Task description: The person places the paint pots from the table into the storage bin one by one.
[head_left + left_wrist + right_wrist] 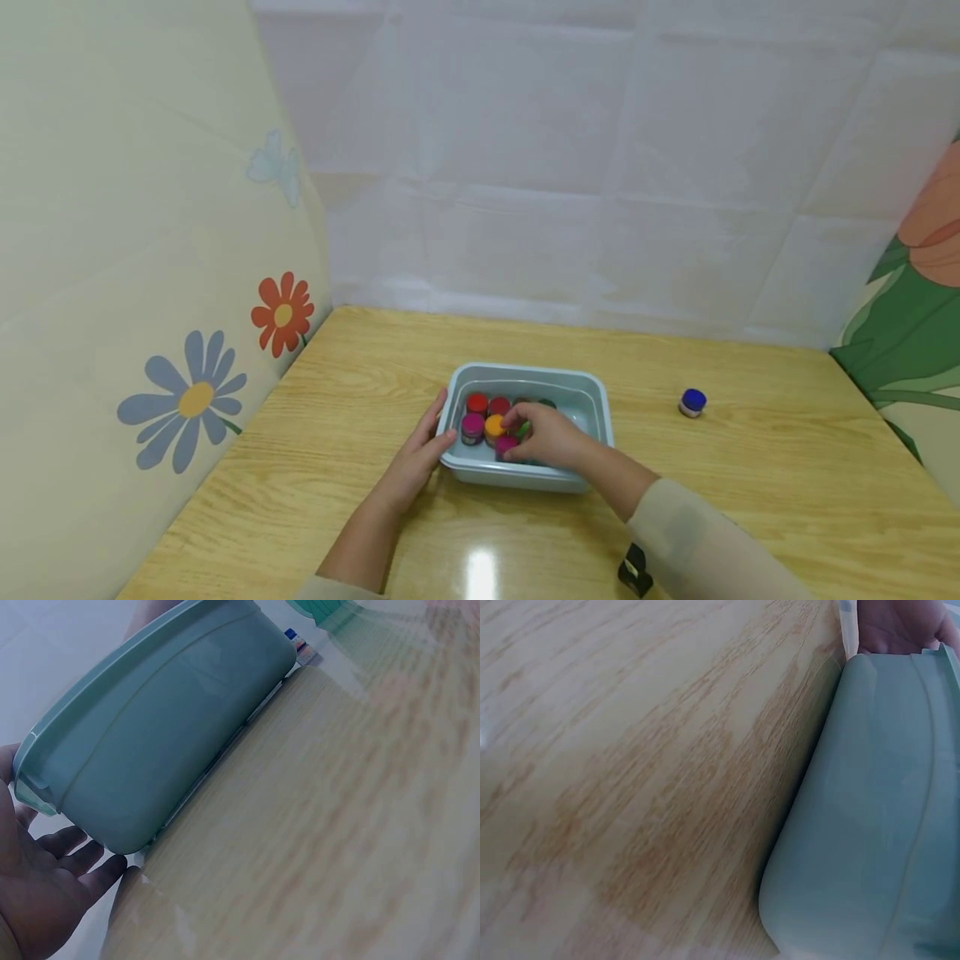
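Observation:
A pale blue plastic tub [592, 408] stands on the table with several small paint jars inside. Its left end is held by my left hand [411, 467], thumb on the rim and fingers along the outer wall. My right hand [551, 435] reaches into the tub, thumb and fingertips bent about a small jar; the hand partly hides it. Close to those fingertips are a magenta-lidded jar [506, 447], an orange-lidded jar [494, 428] and a bit of green lid [522, 431]. Further left sit another magenta-lidded jar [472, 427] and a red-lidded jar [476, 403].
To the right of the tub, a blue-lidded jar [692, 402] stands alone on the wooden table [780, 467]. A small black object [635, 571] lies by the right sleeve at the front. White cloth [510, 167] hangs behind the table.

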A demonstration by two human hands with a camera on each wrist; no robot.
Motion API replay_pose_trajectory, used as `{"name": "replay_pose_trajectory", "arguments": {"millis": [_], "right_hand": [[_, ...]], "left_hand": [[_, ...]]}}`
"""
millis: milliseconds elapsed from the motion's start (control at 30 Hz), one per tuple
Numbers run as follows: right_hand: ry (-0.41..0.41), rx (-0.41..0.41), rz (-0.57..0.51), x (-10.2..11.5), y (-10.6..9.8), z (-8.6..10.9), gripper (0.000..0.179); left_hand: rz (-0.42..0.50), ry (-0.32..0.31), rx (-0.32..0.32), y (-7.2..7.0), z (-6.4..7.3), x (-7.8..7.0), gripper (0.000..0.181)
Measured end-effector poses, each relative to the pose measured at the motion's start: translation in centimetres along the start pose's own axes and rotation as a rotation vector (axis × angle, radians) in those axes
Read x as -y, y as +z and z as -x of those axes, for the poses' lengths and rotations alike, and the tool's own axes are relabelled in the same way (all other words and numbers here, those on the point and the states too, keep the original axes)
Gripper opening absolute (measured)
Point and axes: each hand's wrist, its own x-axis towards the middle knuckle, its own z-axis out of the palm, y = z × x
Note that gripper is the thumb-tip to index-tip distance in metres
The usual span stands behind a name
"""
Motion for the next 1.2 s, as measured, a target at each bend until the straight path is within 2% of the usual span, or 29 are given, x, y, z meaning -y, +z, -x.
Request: {"name": "replay_pose_trajectory", "arguments": {"millis": [300,567,700,900,1200], "right_hand": [[0.025,0.007,-0.029,-0.2,-0.2,0.0,0.034],[0.007,-0.025,-0.094,-0.7,-1.7,0.5,0.038],[0.002,-0.050,-0.126,-0.8,-3.2,1.2,0.039],[-0.016,-0.141,-0.121,-1.2,-6.1,2.3,0.040],[0.043,-0.284,-0.118,-3.4,-10.2,3.9,0.046]], "left_hand": [[0.008,-0.003,0.004,0.0,0.0,0.0,0.065],[0.003,-0.016,0.001,-0.1,-0.1,0.1,0.064],[0.005,-0.014,-0.002,0.0,0.0,0.1,0.064],[0.007,-0.012,-0.002,0.0,-0.1,0.0,0.064],[0.004,-0.009,-0.005,0.1,0.0,0.1,0.065]]}}
